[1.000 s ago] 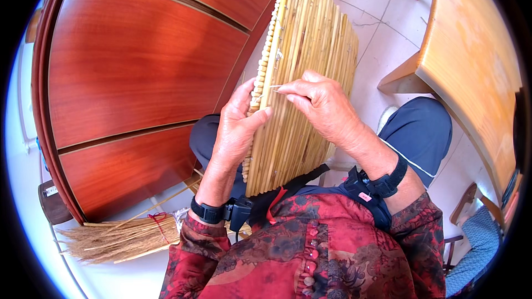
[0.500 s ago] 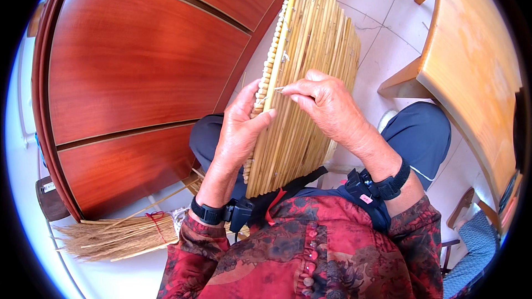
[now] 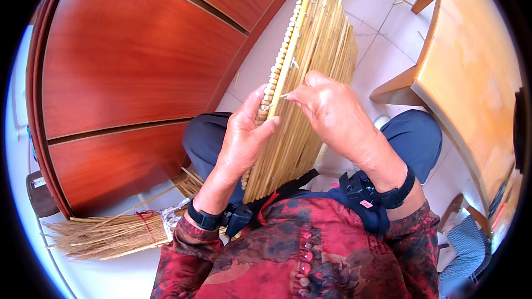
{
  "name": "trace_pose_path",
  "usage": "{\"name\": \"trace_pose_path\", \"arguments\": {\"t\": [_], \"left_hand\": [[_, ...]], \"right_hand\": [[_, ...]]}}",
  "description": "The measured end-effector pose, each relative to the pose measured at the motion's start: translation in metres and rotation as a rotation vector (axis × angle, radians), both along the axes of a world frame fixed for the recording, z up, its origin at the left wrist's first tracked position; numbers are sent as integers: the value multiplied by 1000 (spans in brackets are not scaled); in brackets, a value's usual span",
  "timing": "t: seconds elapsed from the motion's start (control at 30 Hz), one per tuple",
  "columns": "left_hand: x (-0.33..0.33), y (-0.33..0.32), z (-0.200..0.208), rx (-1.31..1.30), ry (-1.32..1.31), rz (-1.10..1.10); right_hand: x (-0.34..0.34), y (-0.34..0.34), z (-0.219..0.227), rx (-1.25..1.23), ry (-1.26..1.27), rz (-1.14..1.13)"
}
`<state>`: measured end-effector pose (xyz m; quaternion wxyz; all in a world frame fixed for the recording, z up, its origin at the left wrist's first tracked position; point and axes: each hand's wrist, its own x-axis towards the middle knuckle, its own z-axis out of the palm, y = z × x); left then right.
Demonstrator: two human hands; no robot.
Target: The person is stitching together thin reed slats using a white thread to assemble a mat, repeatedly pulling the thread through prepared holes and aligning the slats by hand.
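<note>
While the reed mat (image 3: 310, 77) stands tilted on the person's lap, the left hand (image 3: 241, 135) wraps its beaded edge, fingers curled shut around it and wrist bent upward. Just beside it, the right hand (image 3: 332, 113) reaches across the mat's face, fingertips pinched on what seems a thin needle or thread. A red wooden cabinet (image 3: 127, 88) rises behind, a straw bundle (image 3: 105, 235) lies on the floor at left, and a wooden table (image 3: 471, 77) stands at right.

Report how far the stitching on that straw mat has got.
Done: the straw mat is a full panel of bound stalks, its left edge knotted. In hand: the left hand grips that edge; the right hand pinches a thread there. Left: a tied straw bundle lies unused on the floor.
</note>
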<state>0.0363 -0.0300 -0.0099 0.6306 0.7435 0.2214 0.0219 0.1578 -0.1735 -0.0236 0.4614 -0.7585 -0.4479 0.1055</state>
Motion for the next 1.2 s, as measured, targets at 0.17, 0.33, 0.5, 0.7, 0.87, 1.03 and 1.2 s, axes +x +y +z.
{"name": "trace_pose_path", "arguments": {"t": [0.17, 0.33, 0.5, 0.7, 0.87, 1.03, 1.2], "left_hand": [[-2, -17, 11, 70, -37, -13], [-12, -29, 15, 109, -16, -57], [-16, -41, 15, 186, -142, -154], [-14, -54, 20, 158, -166, -152], [-14, -60, 22, 362, -190, -112], [-13, -67, 18, 433, -216, -94], [-9, -67, 16, 446, -252, -100]], "right_hand": [[-8, -9, 19, -119, -163, 28], [-17, -23, 23, -143, -127, 58], [-20, -48, 29, -126, -13, 63], [-27, -79, 43, -269, 83, 10], [-36, -88, 45, -265, 185, -97], [-32, -90, 49, -334, 169, -84], [-32, -90, 51, -365, 225, -111]]}}
